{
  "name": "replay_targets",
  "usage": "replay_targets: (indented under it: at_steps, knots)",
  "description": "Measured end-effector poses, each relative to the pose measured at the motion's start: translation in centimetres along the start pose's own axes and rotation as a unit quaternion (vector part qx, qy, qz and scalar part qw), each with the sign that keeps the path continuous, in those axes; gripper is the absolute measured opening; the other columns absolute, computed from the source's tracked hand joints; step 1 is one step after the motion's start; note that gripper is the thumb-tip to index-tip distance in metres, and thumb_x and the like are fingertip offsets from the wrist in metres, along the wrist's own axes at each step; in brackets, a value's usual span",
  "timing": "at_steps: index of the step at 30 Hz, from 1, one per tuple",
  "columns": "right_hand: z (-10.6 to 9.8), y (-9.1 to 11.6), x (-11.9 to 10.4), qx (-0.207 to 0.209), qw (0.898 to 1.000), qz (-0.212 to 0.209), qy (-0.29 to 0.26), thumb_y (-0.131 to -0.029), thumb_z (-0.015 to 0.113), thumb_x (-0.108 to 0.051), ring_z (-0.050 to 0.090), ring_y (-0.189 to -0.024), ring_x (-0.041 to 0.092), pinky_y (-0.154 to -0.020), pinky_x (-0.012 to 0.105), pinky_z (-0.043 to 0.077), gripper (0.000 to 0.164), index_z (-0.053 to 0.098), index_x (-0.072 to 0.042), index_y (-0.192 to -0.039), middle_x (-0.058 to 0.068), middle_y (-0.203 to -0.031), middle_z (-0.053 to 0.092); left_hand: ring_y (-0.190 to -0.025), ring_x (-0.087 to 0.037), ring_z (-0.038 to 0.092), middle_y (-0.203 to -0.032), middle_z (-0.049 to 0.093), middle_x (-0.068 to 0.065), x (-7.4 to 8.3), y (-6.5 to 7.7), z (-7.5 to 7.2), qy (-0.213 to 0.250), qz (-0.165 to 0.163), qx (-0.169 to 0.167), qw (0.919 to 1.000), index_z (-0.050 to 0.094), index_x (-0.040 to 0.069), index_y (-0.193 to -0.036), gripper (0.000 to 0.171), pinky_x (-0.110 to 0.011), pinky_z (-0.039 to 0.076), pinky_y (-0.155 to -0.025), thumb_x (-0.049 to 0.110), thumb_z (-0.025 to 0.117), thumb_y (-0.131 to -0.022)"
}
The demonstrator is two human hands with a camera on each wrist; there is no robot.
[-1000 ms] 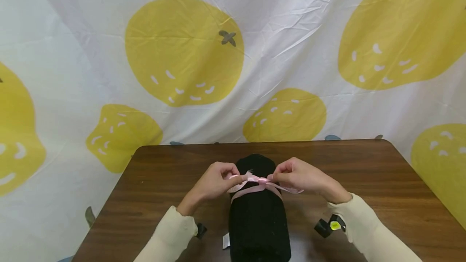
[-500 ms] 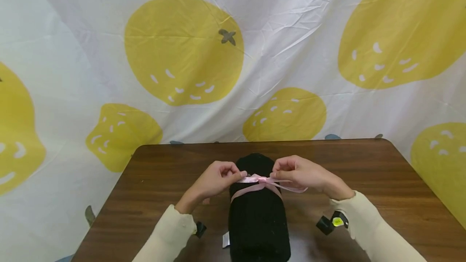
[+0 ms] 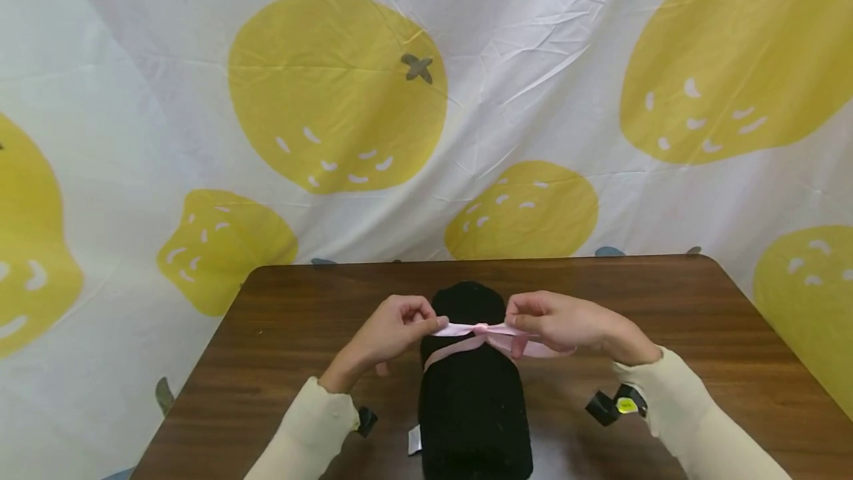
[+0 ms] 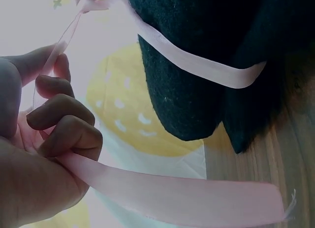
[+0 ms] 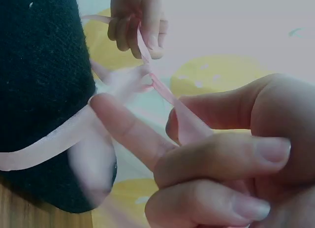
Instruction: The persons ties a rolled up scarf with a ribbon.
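Note:
A rolled black fuzzy cloth [image 3: 474,406] lies lengthwise on the table, with a pink ribbon [image 3: 453,352] wrapped round its upper part. At the top of the roll the ribbon has a small knot [image 3: 480,329]. My left hand [image 3: 400,328] pinches one ribbon length to the left of the knot; its tail [image 4: 197,196] hangs out below the curled fingers in the left wrist view. My right hand [image 3: 560,321] pinches the other side between thumb and fingers. One finger [image 5: 128,129] of it stretches toward the roll in the right wrist view, beside a blurred loose ribbon part.
The brown wooden table [image 3: 300,361] ends at a white curtain [image 3: 373,228] printed with yellow fruit. A small white tag [image 3: 415,440] sticks out at the roll's left side. Black wrist devices [image 3: 603,407] hang under the cream sleeves [image 3: 700,421].
My right hand has shifted a little to the right, and the ribbon between both hands is straighter, with a smaller knot. The loose ribbon on the right has swung. The roll stays in place.

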State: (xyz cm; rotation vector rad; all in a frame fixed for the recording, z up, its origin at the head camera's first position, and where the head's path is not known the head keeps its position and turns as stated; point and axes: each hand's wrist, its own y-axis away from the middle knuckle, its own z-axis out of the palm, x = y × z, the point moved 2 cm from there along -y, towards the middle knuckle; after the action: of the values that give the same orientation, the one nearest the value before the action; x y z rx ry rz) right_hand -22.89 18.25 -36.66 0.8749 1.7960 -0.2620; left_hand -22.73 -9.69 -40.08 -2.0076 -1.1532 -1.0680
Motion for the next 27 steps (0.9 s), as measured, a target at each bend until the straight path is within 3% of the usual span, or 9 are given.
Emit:
replay_targets:
  at_steps: [3,5,8,15,27]
  knots:
    - [0.0,-0.1,-0.2,0.023,0.998,-0.022,0.049,-0.104,0.051,-0.020,0.048,-0.063,0.014,-0.060,0.027,0.039,0.020,0.058,-0.002,-0.097,0.014,-0.086,0.072,-0.050,-0.011,0.040,-0.057,0.043,0.003,-0.1,0.0,0.0,0.000,-0.002,0.002,1.0000,0.067,0.017,-0.081,0.025,-0.024,0.031,-0.044,0.038,0.068,-0.093]
    - [-0.1,-0.1,-0.2,0.041,0.995,-0.036,0.078,-0.103,0.053,-0.018,0.049,-0.072,0.016,-0.066,0.029,0.038,0.019,0.060,-0.004,-0.094,0.011,-0.081,0.071,-0.051,-0.011,0.040,-0.058,0.043,0.003,-0.1,0.1,-0.1,0.000,-0.003,0.004,1.0000,0.067,0.017,-0.081,0.025,-0.024,0.030,-0.044,0.038,0.068,-0.093]
    - [-0.2,-0.2,-0.1,0.057,0.994,-0.042,0.089,-0.102,0.054,-0.017,0.047,-0.067,0.015,-0.061,0.028,0.037,0.017,0.062,-0.007,-0.091,0.007,-0.075,0.067,-0.051,-0.011,0.040,-0.058,0.044,0.003,-0.1,0.1,-0.2,-0.001,-0.005,0.006,1.0000,0.067,0.018,-0.081,0.024,-0.024,0.031,-0.044,0.039,0.069,-0.093]
    - [-0.4,-0.5,0.3,0.064,0.994,-0.024,0.081,-0.099,0.060,-0.022,0.036,-0.044,0.008,-0.045,0.023,0.030,0.021,0.070,-0.010,-0.085,-0.003,-0.053,0.042,-0.050,-0.011,0.038,-0.059,0.043,0.004,-0.2,0.2,-0.6,-0.016,-0.009,0.017,0.9997,0.067,0.019,-0.081,0.023,-0.024,0.029,-0.042,0.039,0.069,-0.092]
    - [-0.8,-0.5,0.3,0.098,0.992,-0.036,0.070,-0.098,0.061,-0.020,0.039,-0.046,0.009,-0.043,0.024,0.030,0.018,0.074,-0.011,-0.090,-0.002,-0.054,0.044,-0.048,-0.010,0.035,-0.059,0.041,0.004,-0.2,0.3,-1.1,-0.023,-0.005,0.013,0.9996,0.067,0.018,-0.082,0.023,-0.023,0.028,-0.040,0.038,0.069,-0.093]
